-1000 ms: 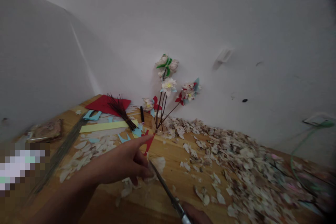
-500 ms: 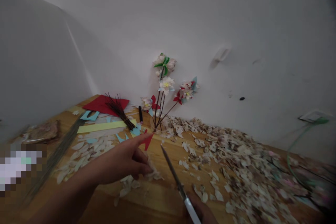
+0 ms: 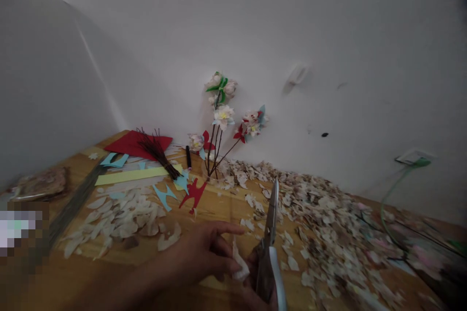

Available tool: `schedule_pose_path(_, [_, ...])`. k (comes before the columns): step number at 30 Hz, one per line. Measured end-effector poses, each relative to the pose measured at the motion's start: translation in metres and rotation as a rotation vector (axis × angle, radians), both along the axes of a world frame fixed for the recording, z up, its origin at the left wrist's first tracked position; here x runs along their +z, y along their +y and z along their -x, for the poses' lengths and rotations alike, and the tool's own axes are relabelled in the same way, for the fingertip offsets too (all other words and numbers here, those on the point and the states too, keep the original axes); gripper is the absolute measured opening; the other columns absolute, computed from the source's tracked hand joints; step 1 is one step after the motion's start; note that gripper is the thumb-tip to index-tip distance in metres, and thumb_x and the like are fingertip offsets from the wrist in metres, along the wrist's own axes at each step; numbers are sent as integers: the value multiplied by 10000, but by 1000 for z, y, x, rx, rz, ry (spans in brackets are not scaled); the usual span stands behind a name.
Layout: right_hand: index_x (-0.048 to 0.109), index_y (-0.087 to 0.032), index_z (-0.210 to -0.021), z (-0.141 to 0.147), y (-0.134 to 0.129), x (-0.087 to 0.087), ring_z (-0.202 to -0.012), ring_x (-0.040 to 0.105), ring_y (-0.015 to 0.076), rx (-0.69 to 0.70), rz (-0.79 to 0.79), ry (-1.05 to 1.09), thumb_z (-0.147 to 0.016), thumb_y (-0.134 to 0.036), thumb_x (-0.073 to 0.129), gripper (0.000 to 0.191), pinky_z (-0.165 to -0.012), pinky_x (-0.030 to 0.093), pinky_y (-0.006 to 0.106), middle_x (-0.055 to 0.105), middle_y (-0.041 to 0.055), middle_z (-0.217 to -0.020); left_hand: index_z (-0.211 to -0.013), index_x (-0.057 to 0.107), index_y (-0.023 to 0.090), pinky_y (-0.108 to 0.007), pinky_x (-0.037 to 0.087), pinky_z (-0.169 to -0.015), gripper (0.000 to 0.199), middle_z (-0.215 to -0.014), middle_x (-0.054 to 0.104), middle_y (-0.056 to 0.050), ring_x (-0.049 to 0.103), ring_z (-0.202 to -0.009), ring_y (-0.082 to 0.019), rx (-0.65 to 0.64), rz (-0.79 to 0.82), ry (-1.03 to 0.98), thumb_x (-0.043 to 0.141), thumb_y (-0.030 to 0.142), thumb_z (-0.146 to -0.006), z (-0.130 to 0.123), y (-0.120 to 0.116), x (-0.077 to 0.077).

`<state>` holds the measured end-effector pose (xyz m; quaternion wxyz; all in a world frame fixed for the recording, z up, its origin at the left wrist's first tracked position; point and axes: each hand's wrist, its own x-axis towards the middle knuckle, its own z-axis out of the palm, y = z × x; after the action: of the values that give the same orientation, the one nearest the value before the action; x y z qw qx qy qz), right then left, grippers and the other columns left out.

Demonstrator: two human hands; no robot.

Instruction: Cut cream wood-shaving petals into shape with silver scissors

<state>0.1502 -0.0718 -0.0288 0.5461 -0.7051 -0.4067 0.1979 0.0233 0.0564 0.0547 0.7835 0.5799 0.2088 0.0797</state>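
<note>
My left hand (image 3: 213, 250) pinches a pale, petal-like piece (image 3: 240, 263) between thumb and fingers, with the index finger stretched out above it. Close on its right, my right hand (image 3: 257, 282) is wrapped round the handle of a pair of scissors (image 3: 272, 233). The scissor blades point upward and look closed together. The fingers of my right hand come up to the pale piece; whether they touch it I cannot tell. A heap of loose whitish petals (image 3: 120, 214) lies left of my hands, with red (image 3: 193, 196) and blue (image 3: 165, 196) paper offcuts beyond.
Handmade flowers on twigs (image 3: 223, 116) stand against the wall. A bundle of dark twigs (image 3: 160, 155) rests across red paper (image 3: 124, 145) and a yellow strip (image 3: 134, 176). Dried petals (image 3: 335, 223) cover the right side. A green cord (image 3: 383, 218) hangs from a wall socket.
My left hand has moved right and down, bringing the pale piece beside my right hand. The scissors have swung from leaning left to nearly upright. The view has shifted slightly right.
</note>
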Motion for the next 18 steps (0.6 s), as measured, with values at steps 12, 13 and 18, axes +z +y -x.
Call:
schedule_pose_path(12, [621, -257, -897, 3, -3, -7, -676, 652, 187, -133, -310, 487, -539, -273, 832, 416, -617, 557, 288, 678, -12, -794, -845, 569, 165, -260, 463, -572, 393, -903, 702, -53, 625, -703, -156, 60, -20, -20, 734, 110, -493, -2, 11, -4])
schedule_pose_path(13, [618, -256, -897, 2, -3, -6, -681, 650, 188, -140, -313, 498, -530, -269, 833, 426, -616, 557, 288, 677, -10, -798, -867, 569, 167, -260, 462, -580, 400, -943, 698, -62, 631, -727, -162, 60, -44, -27, 727, 106, -504, -1, 12, -5])
schedule_pose_path(18, [586, -287, -899, 0, -1, -11, -724, 654, 209, -153, -258, 515, -525, -303, 815, 439, -681, 554, 329, 658, -12, -804, -1162, 486, 208, -259, 445, -591, 629, -1032, 684, -64, 620, -685, -135, -84, -153, 47, 672, 104, -569, 3, 10, -11])
